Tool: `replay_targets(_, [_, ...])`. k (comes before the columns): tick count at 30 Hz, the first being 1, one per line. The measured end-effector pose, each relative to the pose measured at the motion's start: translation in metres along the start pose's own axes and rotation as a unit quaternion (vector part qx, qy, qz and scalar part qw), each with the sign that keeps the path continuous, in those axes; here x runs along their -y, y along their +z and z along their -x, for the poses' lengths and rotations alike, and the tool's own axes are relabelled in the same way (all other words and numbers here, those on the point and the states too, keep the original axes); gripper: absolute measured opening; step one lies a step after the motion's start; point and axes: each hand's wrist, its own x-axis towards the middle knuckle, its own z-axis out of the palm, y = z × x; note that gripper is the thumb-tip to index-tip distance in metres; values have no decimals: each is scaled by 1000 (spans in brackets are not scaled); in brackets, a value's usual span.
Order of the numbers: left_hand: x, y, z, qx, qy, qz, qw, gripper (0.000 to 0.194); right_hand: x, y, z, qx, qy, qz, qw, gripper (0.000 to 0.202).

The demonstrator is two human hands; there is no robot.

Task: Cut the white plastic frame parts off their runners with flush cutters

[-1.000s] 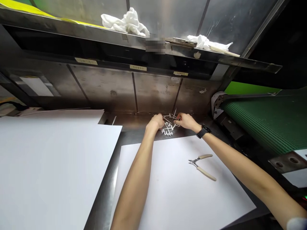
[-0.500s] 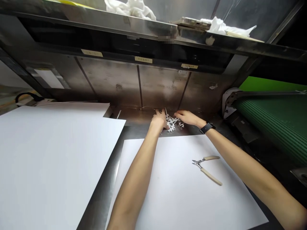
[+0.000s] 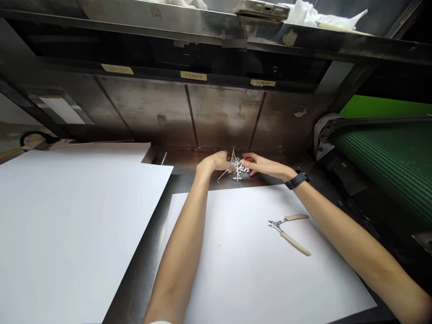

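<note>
A tangle of thin white plastic scraps (image 3: 237,167) is pressed together between my two hands on the metal bench, near its back wall. My left hand (image 3: 216,161) curls around the left side of the bundle, some fingertips hidden behind the scraps. From the right, my right hand (image 3: 261,165), with a dark band on the wrist, grips the other side with thumb and fingers bent. A few long strips stick out upward and toward the front left. Nearer me, cutting pliers (image 3: 286,231) with beige handles lie spread on a white sheet (image 3: 243,270).
Large white sheets (image 3: 74,225) cover the left of the bench (image 3: 135,270). A green ribbed conveyor belt (image 3: 388,157) runs at the right. Overhead, a metal shelf (image 3: 135,18) holds a phone (image 3: 263,10) and crumpled white material (image 3: 303,13).
The scraps have been squeezed from a loose heap into a tighter bundle. My left hand has shifted left and turned inward; my right hand has closed in on the pile.
</note>
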Motion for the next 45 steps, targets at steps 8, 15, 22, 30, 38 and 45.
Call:
replay_targets(8, [14,6,-9,14,24,28,999,43,-1,10,-29,-14,-60,98,993,106])
replay_targets(15, [20,11,-15,-28,36,57,997,44,-4,1,-49,-2,-104,78,992,66])
replay_targets(22, [22,14,-17,-22,59,80,995,36,-8,8,-51,12,-97,18,995,53])
replay_targets(30, [25,18,-23,-39,27,87,995,42,1,10,-67,40,-141,46,988,61])
replay_targets(38, [32,17,-22,-61,44,100,992,36,10,4,-83,98,-142,110,979,33])
replay_targets(45, [32,18,-23,-118,17,83,989,34,14,4,-99,113,-120,162,973,23])
